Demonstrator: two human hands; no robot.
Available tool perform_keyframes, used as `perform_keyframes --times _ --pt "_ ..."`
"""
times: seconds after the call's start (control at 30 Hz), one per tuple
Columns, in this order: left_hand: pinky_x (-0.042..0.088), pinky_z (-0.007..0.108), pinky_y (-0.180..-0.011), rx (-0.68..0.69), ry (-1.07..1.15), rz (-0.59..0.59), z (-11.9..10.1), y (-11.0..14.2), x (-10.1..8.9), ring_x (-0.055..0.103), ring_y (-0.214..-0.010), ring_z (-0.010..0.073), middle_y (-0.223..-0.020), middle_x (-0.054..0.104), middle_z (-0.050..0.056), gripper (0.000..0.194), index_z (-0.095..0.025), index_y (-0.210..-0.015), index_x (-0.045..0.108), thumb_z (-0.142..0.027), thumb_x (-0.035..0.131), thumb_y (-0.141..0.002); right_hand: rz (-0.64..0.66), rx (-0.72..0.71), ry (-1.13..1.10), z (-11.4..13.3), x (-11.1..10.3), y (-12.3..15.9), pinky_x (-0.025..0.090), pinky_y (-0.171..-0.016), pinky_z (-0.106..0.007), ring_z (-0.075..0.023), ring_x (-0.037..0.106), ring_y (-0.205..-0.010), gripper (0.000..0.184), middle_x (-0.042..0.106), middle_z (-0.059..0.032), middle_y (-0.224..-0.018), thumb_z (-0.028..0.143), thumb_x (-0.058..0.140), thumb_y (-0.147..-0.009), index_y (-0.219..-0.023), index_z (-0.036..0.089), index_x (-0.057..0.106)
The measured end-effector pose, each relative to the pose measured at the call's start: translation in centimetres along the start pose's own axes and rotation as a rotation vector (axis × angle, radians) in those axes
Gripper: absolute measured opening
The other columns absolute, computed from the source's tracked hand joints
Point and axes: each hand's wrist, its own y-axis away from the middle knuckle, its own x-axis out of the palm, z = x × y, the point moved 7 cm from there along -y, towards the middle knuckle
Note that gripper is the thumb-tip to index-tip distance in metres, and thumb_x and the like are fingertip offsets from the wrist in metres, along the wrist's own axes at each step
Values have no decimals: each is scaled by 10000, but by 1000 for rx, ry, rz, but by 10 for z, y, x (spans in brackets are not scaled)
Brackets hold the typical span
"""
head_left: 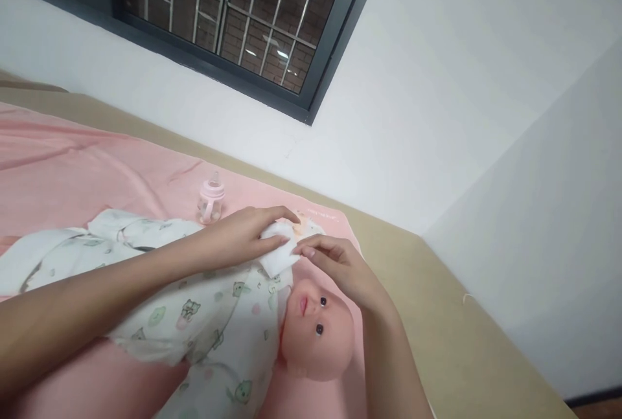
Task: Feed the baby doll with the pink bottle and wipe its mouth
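Note:
A baby doll (318, 331) lies on its back on a pink sheet (72, 160), dressed in a white romper with green animal prints (214, 322). Both my hands meet above the doll's shoulder, holding a small white folded pad or wipe (278, 252). My left hand (243, 234) lies over the pad's far side, fingers curved onto it. My right hand (335, 267) pinches the pad's near corner with fingertips, just above the doll's face.
A small pink baby bottle (211, 199) stands upright on the sheet behind my left hand. The sheet covers a tan mattress (437, 315) set against white walls. A dark barred window (233, 17) is above.

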Motion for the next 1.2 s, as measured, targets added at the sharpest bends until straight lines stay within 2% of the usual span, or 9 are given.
perform_keyframes --times 0.13,0.27,0.43,0.63,0.73,0.9,1.0,1.1,1.2 --pt "482 311 -728 -48 87 -18 15 -3 -21 631 -932 234 -1027 680 80 506 -207 -1322 465 -451 463 -879 -241 91 23 -19 -23 -3 496 -832 -316 -181 624 -880 246 702 -42 -886 432 640 -775 -826 207 725" --pt "499 326 -740 -146 136 -179 54 -2 -70 646 -915 239 -1034 691 76 542 -211 -1262 506 -512 554 -813 -575 197 84 -66 -71 -1 492 -696 -313 -185 615 -731 314 699 -79 -791 453 737 -627 -731 160 700" --pt "461 321 -823 -249 181 -283 89 6 -114 641 -903 211 -934 706 12 389 -185 -1193 537 -395 534 -865 -726 189 71 -108 -99 -5 484 -635 -308 -191 608 -718 341 690 -85 -792 406 762 -547 -766 160 673" --pt "464 304 -798 -293 185 -255 103 6 -117 641 -867 202 -915 700 38 398 -126 -1127 574 -433 524 -878 -648 158 11 -116 -93 -40 530 -773 -359 -204 634 -836 337 694 -82 -975 390 723 -607 -869 180 704" --pt "478 294 -766 -320 190 -236 121 -1 -113 661 -853 207 -932 711 58 416 -147 -1082 598 -478 551 -834 -527 161 -91 -120 -84 -60 536 -847 -374 -196 663 -864 365 675 -74 -1070 391 705 -660 -968 195 705" --pt "492 285 -736 -366 184 -221 143 -6 -111 674 -872 227 -976 714 65 450 -179 -1069 615 -504 584 -759 -342 320 -146 -137 -72 -77 562 -751 -350 -177 689 -741 421 682 -83 -1061 339 715 -705 -1106 219 669" --pt "489 284 -745 -372 170 -224 145 -4 -115 672 -881 229 -987 709 66 460 -180 -1066 615 -515 581 -754 -339 384 -160 -140 -72 -74 566 -705 -340 -172 686 -691 432 669 -92 -1109 323 738 -686 -1100 216 672" --pt "483 286 -745 -404 121 -225 151 -2 -119 667 -890 231 -1027 697 64 477 -193 -1071 613 -543 587 -749 -375 345 -147 -131 -77 -65 564 -732 -347 -180 689 -740 426 611 -89 -1235 365 726 -697 -1096 224 675" --pt "483 293 -729 -426 71 -185 164 -3 -119 653 -922 251 -1051 686 77 543 -198 -1108 601 -582 590 -725 -469 304 -81 -124 -88 -48 552 -767 -363 -184 682 -758 398 616 -81 -1214 386 690 -713 -1077 224 676"
